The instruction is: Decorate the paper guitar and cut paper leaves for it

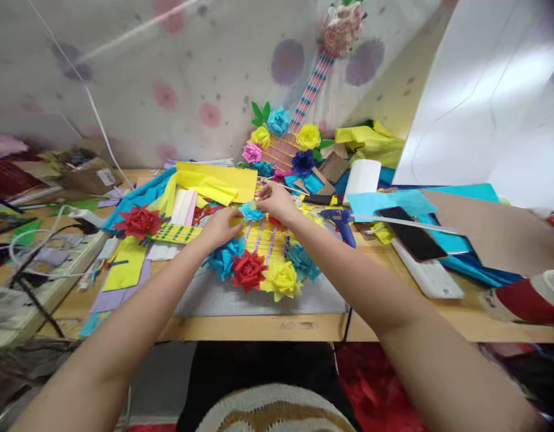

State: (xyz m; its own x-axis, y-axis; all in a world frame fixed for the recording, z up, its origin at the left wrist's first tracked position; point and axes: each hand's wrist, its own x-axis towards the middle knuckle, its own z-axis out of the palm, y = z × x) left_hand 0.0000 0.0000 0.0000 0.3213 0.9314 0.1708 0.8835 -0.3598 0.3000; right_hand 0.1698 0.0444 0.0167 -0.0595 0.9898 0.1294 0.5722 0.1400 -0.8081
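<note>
A yellow paper guitar (180, 233) lies flat on a grey board (205, 303), its neck pointing left. Paper flowers ring its body, among them a red flower (249, 271), a yellow flower (282, 279) and a blue flower (226, 258). My left hand (219, 228) rests over the upper left of the body, thumb and fingers curved and apart beside a light blue flower (251, 211). On that flower's other side is my right hand (277, 203), fingers bent together near its top edge. Whatever lies between those fingertips is too small to tell.
Right of the guitar lies a blue glue gun (342, 223), then a black phone (412, 234), a white power bank (427, 270) and a red-and-white cup (529, 297). Power strips (74, 270) with cables run along the left. A pink flowered paper guitar (304, 108) leans on the back wall.
</note>
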